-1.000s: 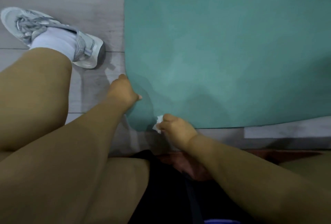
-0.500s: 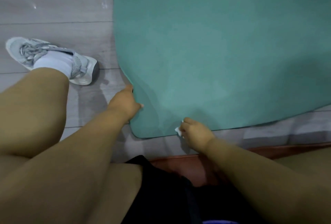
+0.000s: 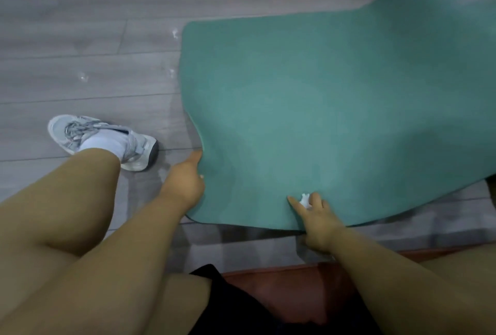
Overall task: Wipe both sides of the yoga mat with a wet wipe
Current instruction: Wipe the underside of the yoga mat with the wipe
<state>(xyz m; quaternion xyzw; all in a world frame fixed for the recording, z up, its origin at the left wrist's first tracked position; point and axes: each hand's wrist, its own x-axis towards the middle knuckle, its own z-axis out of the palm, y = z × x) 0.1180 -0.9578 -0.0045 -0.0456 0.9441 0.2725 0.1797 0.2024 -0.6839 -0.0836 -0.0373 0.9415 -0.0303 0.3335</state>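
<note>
While half a second ago the teal yoga mat [image 3: 335, 120] filled the upper view lying flat, its near end now rides up off the grey plank floor [image 3: 80, 39] and folds back toward twelve o'clock, so a far edge shows across the top and a rumpled hump rises at about one o'clock. That reads as the flip under way: one face is likely wiped and the underside is being brought up. The left hand [image 3: 185, 181], at nine o'clock of the lifted end, grips the mat's left edge with its fingers curled under it and the thumb on top. The right hand [image 3: 314, 216], at six o'clock of the mat, pinches the near edge, a crumpled white wet wipe [image 3: 305, 199] tucked against the mat beneath its fingers. The hands are well apart, each clamped on the mat's border. Out at nine o'clock, a grey sneaker [image 3: 102, 141] with a white sock stands on the floor, apart from the mat. Small pale specks lie on the boards near eleven o'clock; I cannot tell what they are.
</note>
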